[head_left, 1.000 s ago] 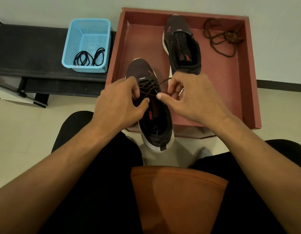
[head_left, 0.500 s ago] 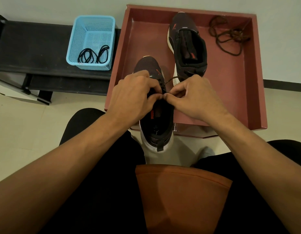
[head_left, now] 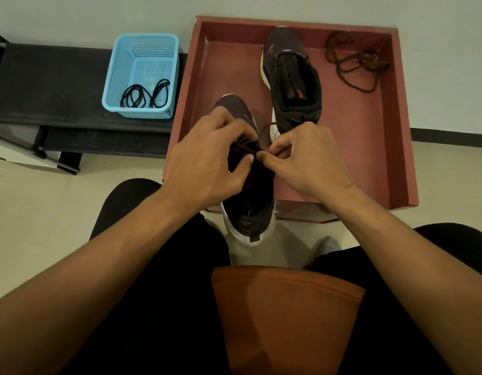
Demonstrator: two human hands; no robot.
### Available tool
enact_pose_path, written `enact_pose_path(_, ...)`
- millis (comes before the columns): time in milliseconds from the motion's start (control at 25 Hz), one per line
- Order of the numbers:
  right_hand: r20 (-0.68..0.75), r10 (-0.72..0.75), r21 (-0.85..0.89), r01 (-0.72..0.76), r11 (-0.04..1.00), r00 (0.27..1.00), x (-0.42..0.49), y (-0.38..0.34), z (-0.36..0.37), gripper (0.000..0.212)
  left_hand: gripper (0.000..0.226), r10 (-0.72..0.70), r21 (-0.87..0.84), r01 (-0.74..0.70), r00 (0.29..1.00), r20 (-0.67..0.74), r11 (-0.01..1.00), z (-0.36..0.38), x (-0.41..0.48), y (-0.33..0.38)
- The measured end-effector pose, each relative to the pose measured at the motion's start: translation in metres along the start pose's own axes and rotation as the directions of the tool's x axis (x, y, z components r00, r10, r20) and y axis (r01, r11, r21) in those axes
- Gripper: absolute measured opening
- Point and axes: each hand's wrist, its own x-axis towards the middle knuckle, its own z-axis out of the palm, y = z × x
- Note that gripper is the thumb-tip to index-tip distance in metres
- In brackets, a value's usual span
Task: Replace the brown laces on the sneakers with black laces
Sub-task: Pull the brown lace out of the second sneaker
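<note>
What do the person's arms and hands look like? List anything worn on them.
The left hand and right hand are bare: no gloves, rings or watch show. The left forearm and right forearm are bare too, with no sleeves, bands or markings visible as far as the frame's lower edge.

Wearer: left forearm (head_left: 112, 255) and right forearm (head_left: 402, 239) bare to the frame edge, left hand (head_left: 207, 161) and right hand (head_left: 306, 161) bare too. Rust-orange shirt (head_left: 283, 318), plain fabric, curved hem across bottom centre, faint crease below it. Black legwear (head_left: 158, 288) covers both thighs and knees, plain, matte; trousers or long shorts, cannot tell. Light grey sock (head_left: 329, 244), toe only, beside the right leg. Seams and stitching too dark to read.
</note>
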Motion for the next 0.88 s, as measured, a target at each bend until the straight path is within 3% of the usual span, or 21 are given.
enact_pose_path(120,0.013,0.000,0.001,0.000,1.000,1.000,0.002,0.005,0.000,0.017,0.016,0.052,0.129,-0.055,0.998,0.029,0.990,0.003,0.004,0.004)
enact_pose_path(240,0.103,0.051,0.076,-0.058,0.995,0.993,0.004,0.009,-0.003,0.015,0.008,-0.010,0.034,0.009,0.999,0.044,0.999,0.004,0.009,-0.001)
enact_pose_path(360,0.213,0.148,0.264,-0.203,0.943,0.966,0.004,0.012,-0.006,0.011,0.009,-0.041,0.001,0.041,0.998,0.054,0.999,0.007,0.010,-0.005)
enact_pose_path(520,0.195,0.248,0.414,-0.309,0.856,0.949,0.000,0.011,0.001,0.006,0.002,-0.110,-0.101,0.116,0.992,0.063,0.988,0.008,0.012,-0.009)
enact_pose_path(600,0.163,0.277,0.445,-0.321,0.836,0.947,-0.002,0.011,0.002,0.005,0.009,-0.186,-0.179,0.193,0.981,0.058,0.965,0.005,0.011,-0.012)
enact_pose_path(760,0.160,0.288,0.462,-0.329,0.824,0.944,-0.001,0.010,0.002,0.004,0.009,-0.473,-0.350,0.479,0.875,0.109,0.805,-0.004,0.009,-0.022)
enact_pose_path(800,0.159,0.287,0.456,-0.328,0.828,0.945,-0.001,0.010,0.003,0.004,0.007,-0.458,-0.312,0.458,0.885,0.081,0.832,-0.004,0.009,-0.022)
enact_pose_path(880,0.155,0.284,0.446,-0.324,0.835,0.946,-0.001,0.010,0.003,0.004,0.009,-0.273,-0.147,0.267,0.962,-0.022,0.952,-0.003,0.007,-0.016)
